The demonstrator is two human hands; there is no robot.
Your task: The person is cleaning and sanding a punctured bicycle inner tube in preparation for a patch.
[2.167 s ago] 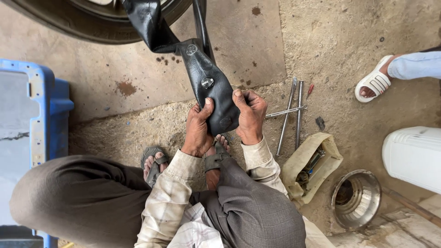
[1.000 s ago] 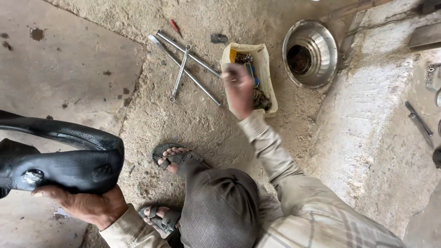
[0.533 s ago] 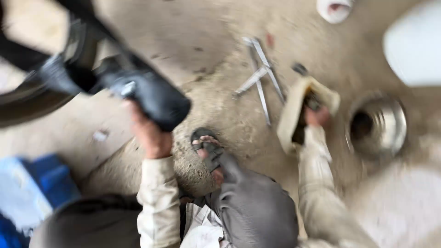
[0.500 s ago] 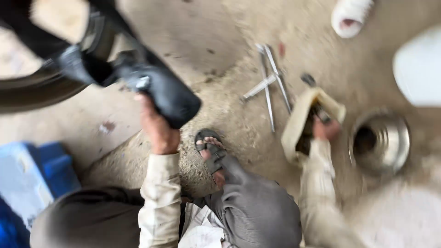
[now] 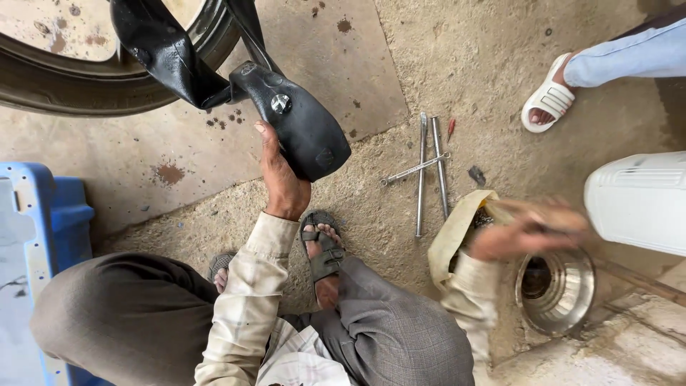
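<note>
Change: right hand [image 5: 525, 232] has lifted off the tool bag since half a second ago; now motion-blurred above it.
Left hand [image 5: 282, 182]: closed on the black inner tube [image 5: 304, 129], gripping its folded end beside the valve.
Right hand: grip cannot be told; blur.
Tool bag [image 5: 457, 232]: just below the right hand.
Steel bowl [image 5: 557, 289]: beside it.

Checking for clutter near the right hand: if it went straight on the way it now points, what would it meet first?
Probably the white plastic container. The blurred right hand points right, just short of it; height is unclear.
</note>
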